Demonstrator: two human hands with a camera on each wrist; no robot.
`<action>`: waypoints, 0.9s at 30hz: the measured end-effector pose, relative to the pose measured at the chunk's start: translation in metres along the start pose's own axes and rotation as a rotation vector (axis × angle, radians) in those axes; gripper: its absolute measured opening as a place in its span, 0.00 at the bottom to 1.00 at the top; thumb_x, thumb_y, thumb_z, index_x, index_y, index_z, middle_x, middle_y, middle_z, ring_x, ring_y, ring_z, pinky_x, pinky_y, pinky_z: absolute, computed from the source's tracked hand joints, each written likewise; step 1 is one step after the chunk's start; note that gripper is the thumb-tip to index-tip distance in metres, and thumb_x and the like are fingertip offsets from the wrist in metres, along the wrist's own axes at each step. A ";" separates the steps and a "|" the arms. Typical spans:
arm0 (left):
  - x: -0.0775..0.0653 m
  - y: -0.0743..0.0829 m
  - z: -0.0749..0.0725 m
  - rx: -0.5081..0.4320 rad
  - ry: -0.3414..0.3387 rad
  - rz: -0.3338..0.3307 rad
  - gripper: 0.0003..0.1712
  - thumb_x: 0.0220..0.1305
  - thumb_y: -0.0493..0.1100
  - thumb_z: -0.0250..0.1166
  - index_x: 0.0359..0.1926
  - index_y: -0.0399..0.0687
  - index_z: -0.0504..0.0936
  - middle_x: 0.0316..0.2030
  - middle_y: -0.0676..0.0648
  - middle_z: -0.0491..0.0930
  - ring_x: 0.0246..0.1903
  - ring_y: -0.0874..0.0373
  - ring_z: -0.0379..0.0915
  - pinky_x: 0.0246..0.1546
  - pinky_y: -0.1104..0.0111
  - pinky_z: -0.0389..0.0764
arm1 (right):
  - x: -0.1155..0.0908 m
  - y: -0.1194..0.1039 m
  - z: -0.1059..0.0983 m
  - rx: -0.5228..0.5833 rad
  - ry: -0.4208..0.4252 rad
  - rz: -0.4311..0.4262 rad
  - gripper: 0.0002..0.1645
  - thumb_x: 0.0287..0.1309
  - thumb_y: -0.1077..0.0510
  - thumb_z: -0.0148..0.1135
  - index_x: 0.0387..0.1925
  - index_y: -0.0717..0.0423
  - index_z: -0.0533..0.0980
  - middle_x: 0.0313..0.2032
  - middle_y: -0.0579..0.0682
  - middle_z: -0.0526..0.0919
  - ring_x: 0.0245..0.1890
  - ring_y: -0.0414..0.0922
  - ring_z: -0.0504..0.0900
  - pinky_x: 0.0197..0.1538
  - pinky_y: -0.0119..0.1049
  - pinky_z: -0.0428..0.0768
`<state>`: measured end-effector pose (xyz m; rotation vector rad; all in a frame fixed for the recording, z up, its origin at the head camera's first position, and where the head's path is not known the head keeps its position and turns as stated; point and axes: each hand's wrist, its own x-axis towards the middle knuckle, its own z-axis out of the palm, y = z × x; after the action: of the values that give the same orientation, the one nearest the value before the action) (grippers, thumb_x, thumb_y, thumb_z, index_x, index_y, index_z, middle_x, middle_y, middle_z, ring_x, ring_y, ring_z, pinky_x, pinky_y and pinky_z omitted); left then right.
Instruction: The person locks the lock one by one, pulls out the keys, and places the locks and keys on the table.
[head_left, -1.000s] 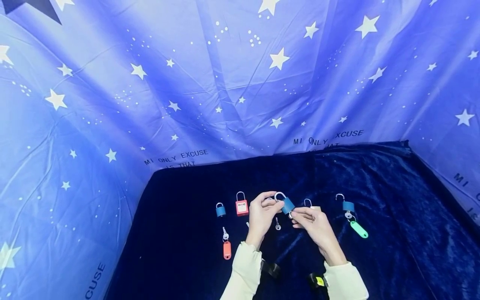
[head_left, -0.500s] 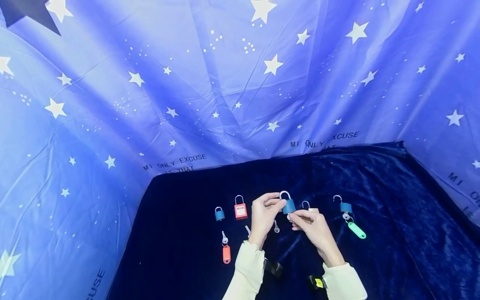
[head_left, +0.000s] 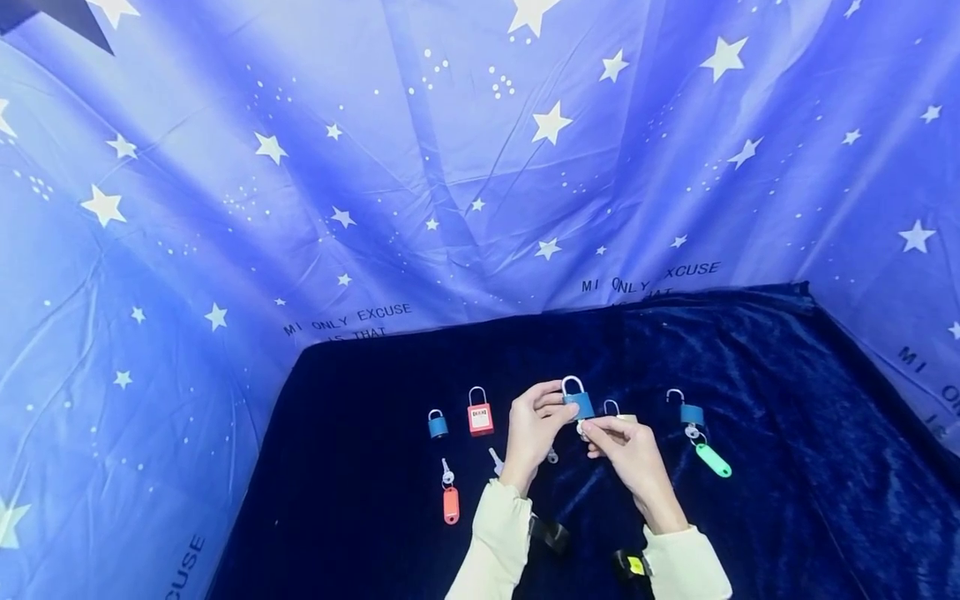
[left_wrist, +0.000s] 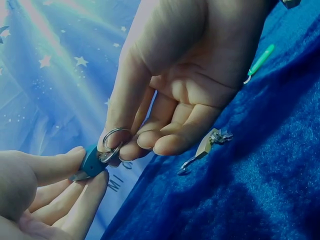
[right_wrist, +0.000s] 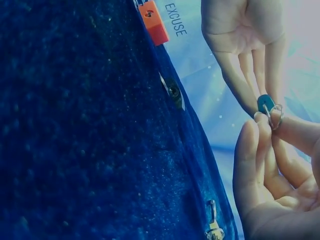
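A blue padlock (head_left: 579,407) is held up above the dark cloth, roughly upright with its shackle on top. My left hand (head_left: 535,427) pinches its body between thumb and fingers. Below it, my right hand (head_left: 632,457) pinches a small key (left_wrist: 106,156) at the padlock's bottom; a metal ring (right_wrist: 278,123) hangs from this key. Fingers cover most of the key, so how deep it sits cannot be seen. Behind the right hand lies a pale yellowish padlock (head_left: 627,417), partly hidden. A loose key (head_left: 552,456) lies on the cloth between my hands.
To the left are a red padlock (head_left: 481,419), a small blue padlock (head_left: 438,427), a key with a red tag (head_left: 451,506) and another key (head_left: 496,462). On the right lies a blue padlock (head_left: 692,415), shackle swung open, with a green tag (head_left: 713,461). Starry curtains surround the dark-blue cloth (head_left: 352,467).
The held padlock has turned from tilted to nearly upright and risen slightly. Both hands have stayed on it and the key. The things on the cloth have not moved.
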<state>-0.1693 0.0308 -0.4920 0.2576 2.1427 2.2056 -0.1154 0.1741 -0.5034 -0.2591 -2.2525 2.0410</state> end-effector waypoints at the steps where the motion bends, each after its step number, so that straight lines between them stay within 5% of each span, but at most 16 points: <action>1: 0.000 0.000 0.000 -0.005 0.007 0.002 0.23 0.56 0.32 0.72 0.54 0.37 0.81 0.39 0.40 0.87 0.33 0.63 0.83 0.38 0.77 0.82 | 0.000 -0.001 0.000 -0.001 -0.001 0.003 0.17 0.64 0.58 0.65 0.44 0.72 0.81 0.37 0.57 0.83 0.30 0.43 0.85 0.37 0.31 0.86; 27: 0.001 0.002 0.006 -0.079 0.109 0.052 0.23 0.54 0.28 0.71 0.54 0.36 0.82 0.38 0.36 0.87 0.35 0.54 0.86 0.38 0.74 0.84 | 0.002 -0.004 -0.001 -0.069 0.016 0.045 0.19 0.64 0.52 0.66 0.43 0.67 0.83 0.34 0.51 0.82 0.28 0.41 0.82 0.35 0.30 0.84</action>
<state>-0.1692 0.0373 -0.4900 0.1961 2.1192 2.3796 -0.1169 0.1753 -0.4998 -0.3332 -2.3320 1.9770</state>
